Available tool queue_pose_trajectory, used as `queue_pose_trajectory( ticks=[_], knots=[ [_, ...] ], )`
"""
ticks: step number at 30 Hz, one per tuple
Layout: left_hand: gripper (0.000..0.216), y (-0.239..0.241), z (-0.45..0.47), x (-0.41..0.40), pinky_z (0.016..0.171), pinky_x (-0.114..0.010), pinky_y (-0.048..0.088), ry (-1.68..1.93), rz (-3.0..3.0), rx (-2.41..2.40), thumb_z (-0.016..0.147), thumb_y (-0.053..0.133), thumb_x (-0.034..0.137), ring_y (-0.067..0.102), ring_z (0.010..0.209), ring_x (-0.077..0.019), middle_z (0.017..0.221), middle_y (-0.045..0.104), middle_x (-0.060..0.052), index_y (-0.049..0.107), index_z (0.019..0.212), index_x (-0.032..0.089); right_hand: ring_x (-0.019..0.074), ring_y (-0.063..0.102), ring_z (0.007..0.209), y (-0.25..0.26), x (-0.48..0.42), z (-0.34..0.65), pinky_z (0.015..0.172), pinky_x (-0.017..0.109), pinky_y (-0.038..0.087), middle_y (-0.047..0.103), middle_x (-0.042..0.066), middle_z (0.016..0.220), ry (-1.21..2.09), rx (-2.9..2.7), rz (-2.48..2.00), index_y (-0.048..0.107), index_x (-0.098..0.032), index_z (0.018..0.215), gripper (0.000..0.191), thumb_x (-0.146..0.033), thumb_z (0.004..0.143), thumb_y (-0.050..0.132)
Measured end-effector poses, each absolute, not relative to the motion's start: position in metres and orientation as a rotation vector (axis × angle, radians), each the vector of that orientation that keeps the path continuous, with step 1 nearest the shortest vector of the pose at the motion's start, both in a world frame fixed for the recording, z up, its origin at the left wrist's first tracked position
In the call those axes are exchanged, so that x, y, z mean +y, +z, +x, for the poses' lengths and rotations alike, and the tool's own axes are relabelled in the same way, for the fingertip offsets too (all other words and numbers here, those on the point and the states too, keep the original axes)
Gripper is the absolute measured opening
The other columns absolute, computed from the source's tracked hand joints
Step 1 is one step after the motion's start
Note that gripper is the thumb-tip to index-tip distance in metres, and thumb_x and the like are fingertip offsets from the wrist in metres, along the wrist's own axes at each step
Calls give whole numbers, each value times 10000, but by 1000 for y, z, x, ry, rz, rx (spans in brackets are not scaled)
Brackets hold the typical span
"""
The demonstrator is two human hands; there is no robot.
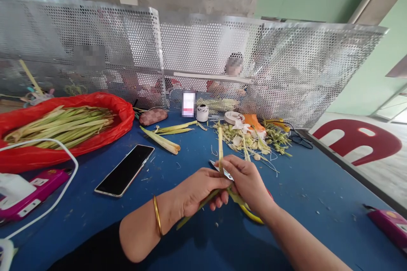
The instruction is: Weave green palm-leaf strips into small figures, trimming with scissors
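Note:
My left hand (199,190), with a gold bangle at the wrist, is closed on a long pale-green leaf strip (220,144). One end of the strip stands up past the fingers, and greener leaf hangs below the palm. My right hand (246,178) pinches the same strip right beside the left. A pair of scissors with yellow-and-red handles (252,215) shows beneath my right hand, its blades partly visible between the hands. Whether the right fingers also grip the scissors is hidden. Behind the hands, a cut leaf stalk (162,140) lies on the blue table (178,173).
A red bag (124,125) of long leaves sits left, near a black-screened phone (125,170) and a purple power strip (41,188) with white cable. Trimmings (235,135) pile at back right beside a tape roll (234,117). A perforated metal screen (197,42) stands behind; a person is beyond it.

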State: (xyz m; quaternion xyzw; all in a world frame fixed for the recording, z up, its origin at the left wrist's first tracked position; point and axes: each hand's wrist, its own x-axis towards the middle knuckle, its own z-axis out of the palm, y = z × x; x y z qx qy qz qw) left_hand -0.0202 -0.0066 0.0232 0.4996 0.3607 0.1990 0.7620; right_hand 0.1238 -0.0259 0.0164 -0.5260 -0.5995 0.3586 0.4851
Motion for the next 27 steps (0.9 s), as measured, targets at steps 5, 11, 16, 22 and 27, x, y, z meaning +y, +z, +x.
queue_pose_trajectory(
  ticks=[5, 11, 16, 22, 27],
  knots=[
    [380, 28, -26, 2, 573, -220, 478, 642, 891, 793, 805, 595, 453, 631, 625, -134, 714, 670, -57, 703, 917, 106, 188, 571, 835, 26, -29, 136, 769, 301, 425, 631, 40, 838, 180, -1420, -1227, 624, -200, 824, 179, -321, 892, 510],
    [209, 25, -27, 7, 755, -254, 506, 918, 775, 759, 784, 663, 244, 662, 750, -153, 801, 714, -82, 709, 944, 117, 132, 485, 591, 12, -38, 118, 547, 236, 361, 544, -12, 647, 383, -1723, -1289, 541, -200, 660, 264, -338, 884, 540],
    [216, 23, -23, 5, 732, -236, 497, 963, 723, 748, 767, 691, 240, 653, 731, -142, 770, 714, -82, 712, 934, 104, 126, 445, 567, -7, -37, 102, 511, 218, 339, 499, -26, 591, 646, -1739, -1388, 474, -198, 617, 289, -326, 871, 524],
    [194, 19, -20, 4, 658, -252, 490, 1002, 747, 831, 751, 675, 220, 631, 643, -144, 692, 686, -68, 696, 896, 92, 115, 381, 552, -6, -41, 100, 512, 215, 318, 427, -36, 572, 575, -1849, -1358, 354, -205, 576, 335, -292, 876, 477],
    [202, 21, -24, 6, 599, -244, 475, 937, 871, 887, 748, 657, 281, 616, 602, -132, 677, 661, -41, 682, 858, 114, 115, 418, 537, 10, -45, 114, 511, 227, 307, 489, -23, 599, 383, -1920, -1356, 438, -202, 616, 327, -347, 908, 468]
  ],
)
